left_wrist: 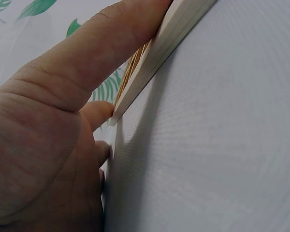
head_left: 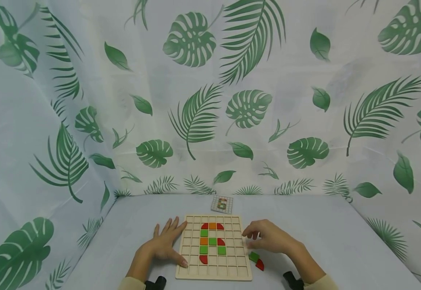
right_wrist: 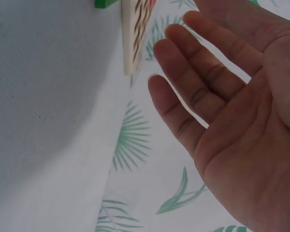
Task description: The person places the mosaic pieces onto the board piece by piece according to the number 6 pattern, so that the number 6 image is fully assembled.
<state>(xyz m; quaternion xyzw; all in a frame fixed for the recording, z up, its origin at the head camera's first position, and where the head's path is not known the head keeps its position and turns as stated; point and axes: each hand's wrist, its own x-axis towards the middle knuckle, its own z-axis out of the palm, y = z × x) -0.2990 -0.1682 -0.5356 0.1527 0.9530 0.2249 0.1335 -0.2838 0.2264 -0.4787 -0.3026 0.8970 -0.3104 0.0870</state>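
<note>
A square wooden grid board [head_left: 192, 272] lies on the table with red, green and orange pieces in some of its cells. My left hand [head_left: 162, 245] is spread at the board's left side, the thumb on its near left part and a fingertip at the far left corner. In the left wrist view, the thumb [left_wrist: 87, 53] touches the board's edge. Just off the right edge hovers my right hand [head_left: 270, 238], fingers loosely bent and holding nothing. Below it, a green square piece [head_left: 254, 257] and a red quarter-round piece [head_left: 259, 264] lie loose on the table.
Behind the board lies a small pattern card [head_left: 222, 204] with a similar coloured design on a grid. A white cloth with green leaf prints [head_left: 196, 173] hangs behind the table and along its sides.
</note>
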